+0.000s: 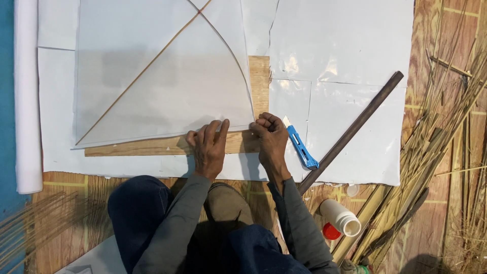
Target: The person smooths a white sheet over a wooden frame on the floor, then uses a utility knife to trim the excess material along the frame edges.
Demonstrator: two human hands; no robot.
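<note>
Knees in dark blue trousers (147,213) sit nearest, below the wooden board (152,146). Left hand (208,147) presses flat, fingers spread, on the translucent kite sheet (167,86) where its lower edge meets the board. Right hand (271,138), just right of the board's corner, is curled shut, seemingly pinching the sheet's corner. Right again lie a blue utility knife (300,147) and a dark rod (350,133).

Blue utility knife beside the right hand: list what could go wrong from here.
1. The blue utility knife lies with its blade out, right next to the right hand; a sideways slip could nick a finger.
2. The thin white sheet is pinned only by the left hand on the wooden board; it could shift or tear.
3. The dark rod might roll onto the sheets.
</note>
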